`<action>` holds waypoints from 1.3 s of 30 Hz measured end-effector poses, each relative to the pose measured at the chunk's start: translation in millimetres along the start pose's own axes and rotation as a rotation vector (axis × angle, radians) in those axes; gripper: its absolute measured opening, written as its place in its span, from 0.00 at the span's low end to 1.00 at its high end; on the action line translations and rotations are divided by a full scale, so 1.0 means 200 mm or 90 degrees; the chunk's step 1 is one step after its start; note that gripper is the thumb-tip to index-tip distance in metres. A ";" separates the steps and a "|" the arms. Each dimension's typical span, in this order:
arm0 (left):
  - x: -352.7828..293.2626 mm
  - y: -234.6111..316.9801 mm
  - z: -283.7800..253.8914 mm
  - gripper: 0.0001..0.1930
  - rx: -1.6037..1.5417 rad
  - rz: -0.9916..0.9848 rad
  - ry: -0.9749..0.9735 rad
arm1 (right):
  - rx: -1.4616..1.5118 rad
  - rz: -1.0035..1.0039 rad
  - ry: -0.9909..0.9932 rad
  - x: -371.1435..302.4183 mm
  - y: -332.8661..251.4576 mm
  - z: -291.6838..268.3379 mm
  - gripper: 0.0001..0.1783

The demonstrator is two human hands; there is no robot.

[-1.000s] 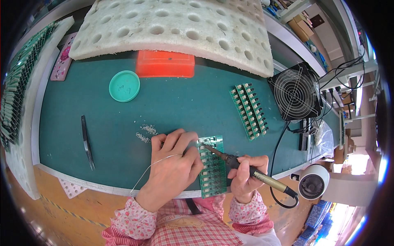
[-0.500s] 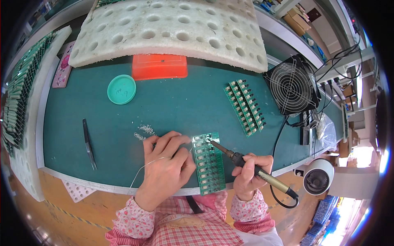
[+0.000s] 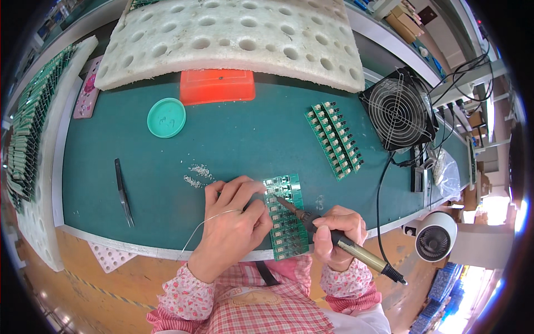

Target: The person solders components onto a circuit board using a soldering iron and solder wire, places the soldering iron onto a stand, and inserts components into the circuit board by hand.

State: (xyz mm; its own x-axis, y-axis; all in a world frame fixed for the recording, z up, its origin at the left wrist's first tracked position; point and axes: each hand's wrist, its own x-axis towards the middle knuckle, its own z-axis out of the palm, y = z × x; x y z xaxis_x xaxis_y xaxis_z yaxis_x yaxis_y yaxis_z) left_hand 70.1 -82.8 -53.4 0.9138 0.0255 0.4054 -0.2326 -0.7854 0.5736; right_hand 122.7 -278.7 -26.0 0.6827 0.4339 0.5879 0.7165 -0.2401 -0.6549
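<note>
A green circuit board panel (image 3: 283, 240) with rows of small pale components lies at the table's front edge. My right hand (image 3: 340, 232) is closed round the handle of a soldering iron (image 3: 364, 256). The iron slants up and left, its tip at the panel's upper left part, close to my left fingertips. My left hand (image 3: 232, 227) is curled at the panel's left side, pinching a thin solder wire (image 3: 200, 225) whose tail loops over the hand's back and down. The wire's working end is hard to make out beside the fingers.
Tiny white parts (image 3: 197, 175) lie scattered beyond my left hand. Tweezers (image 3: 123, 192) rest at left. Farther back are a green round lid (image 3: 166, 118), a red tray (image 3: 217, 89) and a holed foam block (image 3: 233, 47). More boards (image 3: 334, 140) and a black fan (image 3: 397, 114) sit at right.
The soldering iron's tip has shifted left and slightly down across the panel, toward my left fingertips. My left hand still pinches the solder wire. The whole view has shifted slightly.
</note>
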 end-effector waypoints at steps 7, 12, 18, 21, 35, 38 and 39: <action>0.01 0.00 0.02 0.08 -0.006 0.002 0.032 | -0.026 -0.030 -0.011 0.04 -0.01 0.03 0.09; 0.01 -0.01 0.03 0.08 -0.015 -0.004 0.036 | -0.065 -0.049 -0.024 0.05 -0.01 0.05 0.10; 0.01 0.00 0.02 0.07 -0.018 -0.003 0.031 | -0.103 -0.053 -0.073 0.07 -0.07 0.04 0.11; 0.00 -0.01 0.02 0.07 -0.009 -0.004 0.033 | -0.149 -0.094 -0.087 0.09 -0.08 0.07 0.10; 0.00 -0.01 0.02 0.09 -0.014 0.002 0.038 | -0.042 0.099 0.099 -0.07 -0.03 -0.01 0.08; 0.00 -0.02 0.01 0.09 -0.030 0.005 0.039 | -0.031 0.123 0.120 -0.11 -0.02 0.00 0.08; 0.00 -0.02 0.01 0.09 -0.030 0.007 0.036 | -0.031 0.124 0.123 -0.11 -0.02 0.00 0.08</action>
State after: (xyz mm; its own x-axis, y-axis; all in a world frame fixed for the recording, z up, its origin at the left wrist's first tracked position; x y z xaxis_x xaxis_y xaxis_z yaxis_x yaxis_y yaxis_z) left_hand 70.5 -80.6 -56.7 0.8910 0.0524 0.4510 -0.2597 -0.7559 0.6010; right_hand 104.1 -287.3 -36.9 0.8199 0.2020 0.5356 0.5714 -0.3462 -0.7441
